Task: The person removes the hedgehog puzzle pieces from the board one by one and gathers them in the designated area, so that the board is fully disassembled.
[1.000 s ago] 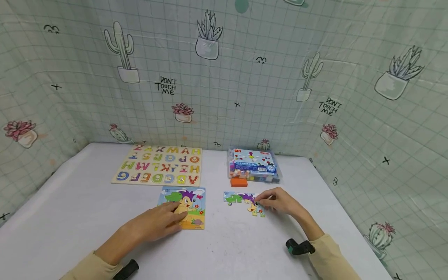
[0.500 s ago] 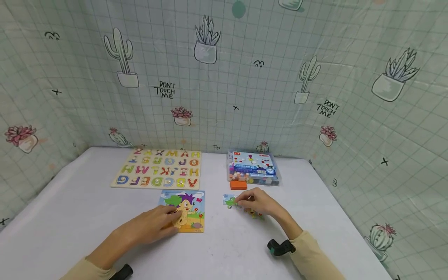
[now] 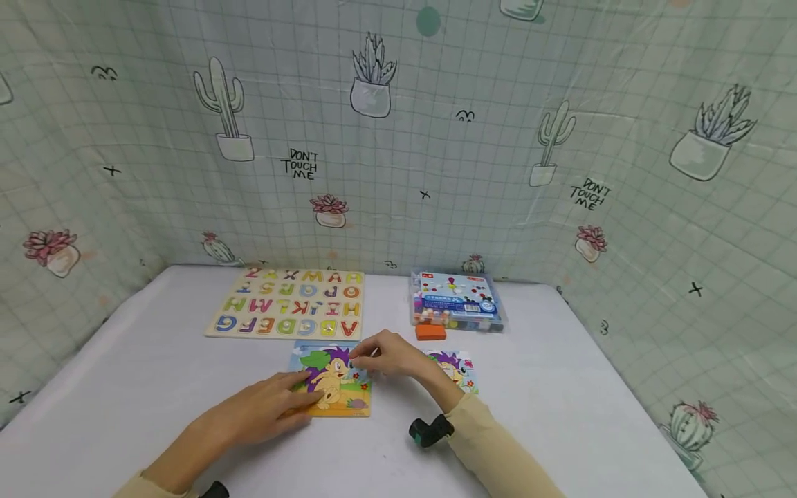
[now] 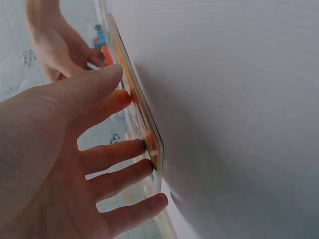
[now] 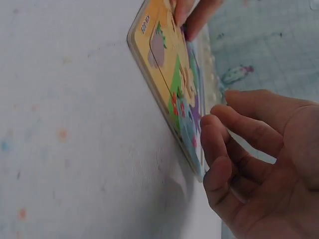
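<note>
A hedgehog jigsaw board lies on the table in front of me in the head view. My left hand rests on its left part, fingers fairly straight and spread on the picture, the thumb by the near edge. Over the board's upper right corner, my right hand pinches a small jigsaw piece, mostly hidden by the fingertips. In the right wrist view the right hand is close beside the board. Joined jigsaw pieces lie right of it, partly behind the forearm.
Behind the board lies a wooden alphabet board with coloured letters. At the back right stands a clear plastic box with a printed label, an orange block in front of it. A patterned curtain encloses the table.
The right hand has moved left from the loose jigsaw pieces to the board's upper right corner, bringing a piece along. The left hand stays on the board, shifting only slightly.
</note>
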`<action>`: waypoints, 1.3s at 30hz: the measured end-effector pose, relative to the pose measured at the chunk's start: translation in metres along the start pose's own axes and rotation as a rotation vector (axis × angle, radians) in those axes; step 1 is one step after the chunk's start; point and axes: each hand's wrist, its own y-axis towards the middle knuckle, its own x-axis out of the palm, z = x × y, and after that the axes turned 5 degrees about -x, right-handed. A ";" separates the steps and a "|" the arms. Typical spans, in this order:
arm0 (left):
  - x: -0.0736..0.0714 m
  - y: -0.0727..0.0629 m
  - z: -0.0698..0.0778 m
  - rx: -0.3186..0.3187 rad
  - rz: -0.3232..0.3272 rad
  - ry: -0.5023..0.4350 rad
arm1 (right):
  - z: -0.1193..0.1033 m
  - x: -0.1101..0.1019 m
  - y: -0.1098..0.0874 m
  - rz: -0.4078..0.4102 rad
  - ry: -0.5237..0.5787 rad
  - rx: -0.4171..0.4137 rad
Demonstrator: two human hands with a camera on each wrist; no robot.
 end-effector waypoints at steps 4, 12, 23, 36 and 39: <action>0.001 -0.003 -0.003 0.009 -0.008 -0.016 | -0.008 0.010 0.011 -0.006 -0.038 0.007; -0.001 -0.006 -0.005 -0.025 -0.028 -0.036 | -0.013 0.019 0.020 0.001 -0.057 0.034; 0.000 -0.005 -0.005 -0.028 -0.022 -0.047 | -0.017 0.021 0.021 0.013 -0.039 0.067; -0.001 -0.005 -0.003 -0.027 -0.020 -0.054 | -0.013 0.024 0.021 0.067 0.033 0.031; -0.001 -0.005 -0.003 -0.019 -0.017 -0.049 | -0.013 0.024 0.021 0.076 0.044 0.038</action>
